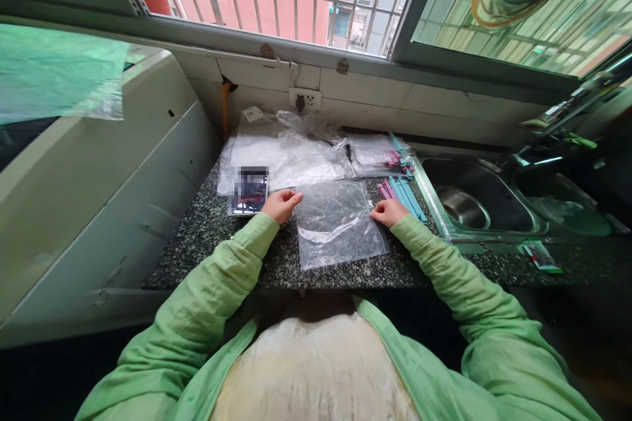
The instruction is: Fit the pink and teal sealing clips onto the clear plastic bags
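A clear plastic bag (336,220) lies flat on the speckled dark countertop (197,247), its surface creased and shiny. My left hand (281,204) pinches the bag's left edge near the upper corner. On the opposite side, my right hand (389,212) has thumb and fingers closed on the right edge. Just beyond the right hand lie several blue strips (407,197) and pink strips (386,189). Left of my left hand is a dark, partly blurred flat object with a pale rim (251,191).
Behind the bag lies a heap of clear plastic bags (306,154). A stack of bags with coloured strips (378,154) sits beside it. The metal sink (474,237) is at right, with a small packet (542,256) in front. A wall socket (306,99) is at the back.
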`<state>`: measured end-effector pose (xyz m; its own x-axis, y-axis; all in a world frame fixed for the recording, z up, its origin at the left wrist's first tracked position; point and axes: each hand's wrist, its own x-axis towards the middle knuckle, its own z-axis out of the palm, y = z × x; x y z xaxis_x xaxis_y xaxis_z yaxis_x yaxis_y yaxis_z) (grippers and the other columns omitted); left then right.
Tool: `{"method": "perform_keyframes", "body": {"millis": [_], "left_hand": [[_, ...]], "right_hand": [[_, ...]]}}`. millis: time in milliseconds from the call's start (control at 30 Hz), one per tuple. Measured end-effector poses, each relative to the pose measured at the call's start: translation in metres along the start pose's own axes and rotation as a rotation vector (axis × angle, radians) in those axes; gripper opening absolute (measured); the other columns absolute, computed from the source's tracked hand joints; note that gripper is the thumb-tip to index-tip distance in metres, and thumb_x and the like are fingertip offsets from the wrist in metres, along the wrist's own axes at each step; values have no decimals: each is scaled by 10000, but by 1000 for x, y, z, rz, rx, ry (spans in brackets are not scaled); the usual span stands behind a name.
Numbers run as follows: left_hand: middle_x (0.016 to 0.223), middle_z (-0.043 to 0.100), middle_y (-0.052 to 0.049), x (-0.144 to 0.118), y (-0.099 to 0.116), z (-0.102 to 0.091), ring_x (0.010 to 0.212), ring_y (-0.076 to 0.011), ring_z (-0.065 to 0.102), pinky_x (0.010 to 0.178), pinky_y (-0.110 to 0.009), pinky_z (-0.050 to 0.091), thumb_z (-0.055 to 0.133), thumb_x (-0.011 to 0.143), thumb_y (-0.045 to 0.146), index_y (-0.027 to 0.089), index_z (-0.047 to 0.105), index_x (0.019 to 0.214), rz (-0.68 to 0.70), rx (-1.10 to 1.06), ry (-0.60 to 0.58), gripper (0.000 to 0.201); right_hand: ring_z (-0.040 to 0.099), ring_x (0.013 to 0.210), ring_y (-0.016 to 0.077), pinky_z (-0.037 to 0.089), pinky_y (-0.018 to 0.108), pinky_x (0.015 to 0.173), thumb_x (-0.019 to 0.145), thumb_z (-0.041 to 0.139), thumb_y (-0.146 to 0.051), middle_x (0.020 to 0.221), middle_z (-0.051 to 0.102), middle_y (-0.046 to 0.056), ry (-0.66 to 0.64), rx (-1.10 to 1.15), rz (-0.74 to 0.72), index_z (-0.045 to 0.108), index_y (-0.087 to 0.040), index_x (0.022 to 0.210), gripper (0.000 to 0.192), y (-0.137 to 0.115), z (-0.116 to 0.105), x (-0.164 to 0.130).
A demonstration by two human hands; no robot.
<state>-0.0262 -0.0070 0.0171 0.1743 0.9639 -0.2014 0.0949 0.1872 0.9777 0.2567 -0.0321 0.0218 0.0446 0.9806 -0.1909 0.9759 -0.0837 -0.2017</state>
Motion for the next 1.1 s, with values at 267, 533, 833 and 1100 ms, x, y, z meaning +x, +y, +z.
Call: {"method": "perform_keyframes", "body": {"millis": [267,533,833,1100], "left_hand": [[347,311,100,9,4,8,295,-15,245,338,-180,160,622,561,471,152,440,538,116,-67,7,369],[333,281,99,1,-5,0,325,-20,258,358,-193,182,630,520,537,156,444,505,280,-50,-79,424],[325,258,109,4,-10,-2,294,-26,243,339,-191,156,626,499,576,168,432,534,170,-89,-146,453],[410,342,66,2,-14,0,425,-41,290,429,-205,208,603,517,556,133,468,482,148,277,-249,446]], "right_hand": [[538,560,124,358,228,519,648,610,-290,604,633,29,-32,6,-97,649,-168,620,132,6,-13,4],[527,642,128,387,232,559,693,554,-340,747,636,62,257,311,-545,656,-139,791,246,-46,-45,38],[513,618,101,390,240,611,622,598,-367,632,612,16,-135,504,-730,624,-122,666,250,-94,-31,72],[421,501,67,342,215,497,540,651,-417,528,518,-23,-50,733,-570,549,-130,587,308,-71,-60,83]]}}
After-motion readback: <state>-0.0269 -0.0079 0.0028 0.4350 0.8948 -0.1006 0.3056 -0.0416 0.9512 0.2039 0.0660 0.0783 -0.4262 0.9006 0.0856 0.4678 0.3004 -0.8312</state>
